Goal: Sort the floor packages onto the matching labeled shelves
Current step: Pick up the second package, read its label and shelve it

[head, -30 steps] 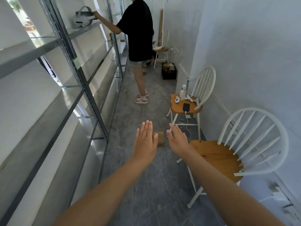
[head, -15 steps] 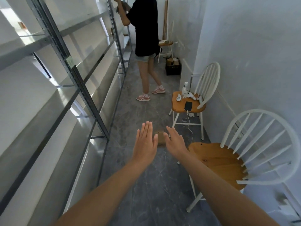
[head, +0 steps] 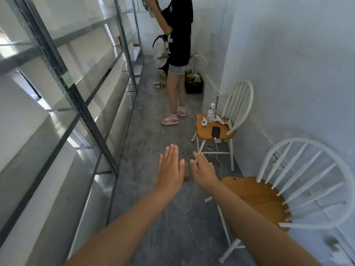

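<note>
Framing the package (head: 186, 173), left hand (head: 170, 169) and right hand (head: 204, 172) extend flat.

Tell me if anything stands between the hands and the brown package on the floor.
Nothing visible does: the package shows between the open left hand and right hand; the near chair stands off to the right.

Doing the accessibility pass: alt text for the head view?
Both arms reach forward, left hand and right hand open with straight fingers, framing a small brown package on the floor. Metal shelving lines the left; a near chair and a far chair stand along the right wall, and a person in black stands farther back.
</note>
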Demonstrator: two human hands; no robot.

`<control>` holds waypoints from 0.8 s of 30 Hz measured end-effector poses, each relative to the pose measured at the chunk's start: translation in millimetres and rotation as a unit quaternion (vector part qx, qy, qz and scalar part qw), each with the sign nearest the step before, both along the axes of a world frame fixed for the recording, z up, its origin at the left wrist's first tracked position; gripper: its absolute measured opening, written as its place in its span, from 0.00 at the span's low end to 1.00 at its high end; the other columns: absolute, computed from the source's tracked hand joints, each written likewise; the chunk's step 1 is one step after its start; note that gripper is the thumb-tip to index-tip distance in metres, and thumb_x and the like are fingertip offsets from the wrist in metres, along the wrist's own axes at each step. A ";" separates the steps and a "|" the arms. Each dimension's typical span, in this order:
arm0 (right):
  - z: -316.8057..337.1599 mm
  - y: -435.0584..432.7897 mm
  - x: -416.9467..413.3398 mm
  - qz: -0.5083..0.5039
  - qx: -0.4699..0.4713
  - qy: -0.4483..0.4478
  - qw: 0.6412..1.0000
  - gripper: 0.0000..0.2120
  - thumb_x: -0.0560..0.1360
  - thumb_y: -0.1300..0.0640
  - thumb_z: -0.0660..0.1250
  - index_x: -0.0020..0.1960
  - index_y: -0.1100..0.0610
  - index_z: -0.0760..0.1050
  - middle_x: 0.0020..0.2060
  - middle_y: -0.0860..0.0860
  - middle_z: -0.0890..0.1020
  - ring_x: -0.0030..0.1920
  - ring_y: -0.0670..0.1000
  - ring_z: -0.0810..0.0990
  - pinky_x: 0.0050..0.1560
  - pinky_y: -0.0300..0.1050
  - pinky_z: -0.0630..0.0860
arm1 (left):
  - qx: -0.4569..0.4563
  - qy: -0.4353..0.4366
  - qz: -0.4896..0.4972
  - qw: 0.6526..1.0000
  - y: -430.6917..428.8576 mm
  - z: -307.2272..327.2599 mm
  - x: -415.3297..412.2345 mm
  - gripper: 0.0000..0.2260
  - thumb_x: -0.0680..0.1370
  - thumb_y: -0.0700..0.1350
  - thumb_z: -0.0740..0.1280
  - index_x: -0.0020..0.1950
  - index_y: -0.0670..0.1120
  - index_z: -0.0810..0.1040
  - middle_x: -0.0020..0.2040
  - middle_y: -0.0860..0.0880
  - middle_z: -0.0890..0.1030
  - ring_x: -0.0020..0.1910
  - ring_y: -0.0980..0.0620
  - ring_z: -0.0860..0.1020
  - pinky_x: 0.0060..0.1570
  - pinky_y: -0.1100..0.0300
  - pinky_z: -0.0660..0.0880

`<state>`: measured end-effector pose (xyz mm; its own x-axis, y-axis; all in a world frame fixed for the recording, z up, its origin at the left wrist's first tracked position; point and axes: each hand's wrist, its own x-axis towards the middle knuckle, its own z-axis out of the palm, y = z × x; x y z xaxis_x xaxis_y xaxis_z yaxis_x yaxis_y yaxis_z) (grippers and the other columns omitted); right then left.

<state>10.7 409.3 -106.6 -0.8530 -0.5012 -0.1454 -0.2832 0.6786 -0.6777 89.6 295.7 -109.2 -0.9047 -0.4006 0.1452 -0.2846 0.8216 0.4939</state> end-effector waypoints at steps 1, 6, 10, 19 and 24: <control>1.9 -6.8 -3.0 -0.003 0.003 0.003 1.000 0.25 0.85 0.50 0.50 0.80 0.55 0.56 0.80 0.52 0.59 0.81 0.51 0.51 0.78 0.57 0.45 | 0.002 0.001 -0.002 1.000 -7.1 1.3 -4.8 0.26 0.87 0.51 0.47 0.82 0.44 0.44 0.83 0.48 0.45 0.81 0.54 0.40 0.80 0.54 0.38; 7.6 -46.6 -16.5 -0.021 0.001 0.012 1.000 0.24 0.86 0.50 0.48 0.80 0.55 0.57 0.80 0.52 0.60 0.81 0.51 0.52 0.78 0.57 0.46 | 0.008 0.013 -0.018 1.000 -46.5 7.4 -23.3 0.26 0.86 0.51 0.47 0.82 0.44 0.44 0.83 0.48 0.45 0.81 0.53 0.40 0.80 0.54 0.39; 4.5 -75.4 -23.7 -0.040 -0.002 0.018 0.999 0.25 0.85 0.47 0.47 0.80 0.54 0.58 0.79 0.51 0.61 0.81 0.50 0.52 0.78 0.57 0.46 | 0.012 0.011 -0.026 1.000 -81.0 4.7 -28.4 0.26 0.86 0.50 0.47 0.82 0.44 0.44 0.83 0.48 0.45 0.81 0.53 0.40 0.80 0.54 0.39; -9.2 -107.1 -32.5 -0.060 0.013 0.009 0.998 0.27 0.85 0.44 0.45 0.80 0.54 0.57 0.80 0.50 0.59 0.81 0.50 0.50 0.78 0.57 0.44 | 0.011 -0.005 -0.039 0.999 -135.9 -10.4 -38.6 0.26 0.86 0.51 0.48 0.82 0.43 0.46 0.83 0.47 0.47 0.82 0.53 0.42 0.80 0.54 0.39; -14.8 -115.2 -47.6 -0.045 0.034 0.035 0.998 0.26 0.85 0.45 0.45 0.81 0.53 0.55 0.80 0.49 0.57 0.81 0.49 0.49 0.78 0.57 0.44 | -0.004 -0.013 -0.049 0.999 -144.4 -16.6 -51.4 0.27 0.86 0.52 0.47 0.82 0.44 0.46 0.83 0.48 0.46 0.82 0.53 0.41 0.79 0.55 0.38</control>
<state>-37.0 294.2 -121.4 -0.9037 -0.4125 -0.1150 -0.2632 0.7470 -0.6105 38.2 151.3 -125.8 -0.9429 -0.3091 0.1242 -0.2155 0.8503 0.4802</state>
